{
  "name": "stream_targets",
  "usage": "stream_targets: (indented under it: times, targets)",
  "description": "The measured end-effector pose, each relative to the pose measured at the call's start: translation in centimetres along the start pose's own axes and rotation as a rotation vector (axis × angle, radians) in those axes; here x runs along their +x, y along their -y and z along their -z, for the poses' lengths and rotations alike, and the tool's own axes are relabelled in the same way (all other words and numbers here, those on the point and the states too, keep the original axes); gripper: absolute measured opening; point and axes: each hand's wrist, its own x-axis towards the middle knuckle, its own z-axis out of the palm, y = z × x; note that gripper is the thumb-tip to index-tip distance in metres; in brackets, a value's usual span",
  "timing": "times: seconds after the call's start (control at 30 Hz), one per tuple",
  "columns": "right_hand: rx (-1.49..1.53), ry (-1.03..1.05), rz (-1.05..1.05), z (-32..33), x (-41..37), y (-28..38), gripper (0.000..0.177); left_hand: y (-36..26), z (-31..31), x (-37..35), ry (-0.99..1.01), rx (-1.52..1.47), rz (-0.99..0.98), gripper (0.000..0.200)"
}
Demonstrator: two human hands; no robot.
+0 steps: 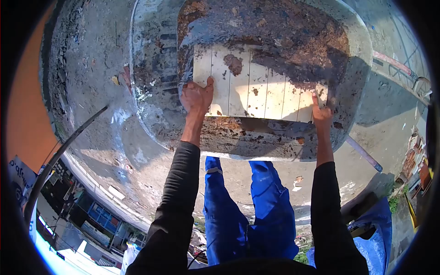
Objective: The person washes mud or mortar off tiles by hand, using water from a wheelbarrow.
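Observation:
A white grooved panel with brown smears and specks lies tilted inside a large mud-caked tub. My left hand grips the panel's left edge, thumb on top and the other fingers partly hidden. On the right edge, my right hand holds on too, with one digit stretched over the face and the rest curled at the side. Dark, wet brown muck fills the far part of the tub, touching or overlapping the panel's upper edge.
A reddish pole sticks out beyond the tub's right side, and another handle end shows at lower right. My blue-trousered legs stand against the near rim. A dark curved rod rises at left, near an orange surface.

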Motion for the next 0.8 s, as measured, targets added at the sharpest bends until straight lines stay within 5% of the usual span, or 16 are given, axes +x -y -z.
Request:
stream_targets:
  times: [0.33,0.5,0.57,0.8]
  targets:
    - [-0.017,0.025,0.070,-0.4,-0.3,-0.9,0.053,1.5,-0.2,2.4,0.226,-0.042,0.218,0.098]
    - [0.129,0.045,0.103,-0.6,-1.0,-0.3,0.049,3.7,-0.2,3.3,0.455,-0.377,0.289,0.106]
    - [0.640,0.534,-0.888,3.9,0.9,2.1,0.057,4.1,0.6,2.9,0.482,-0.449,0.276,0.103]
    - [0.510,0.267,-0.633,17.2,1.7,9.2,0.050,3.9,2.8,1.3,0.555,-0.824,0.221,0.077]
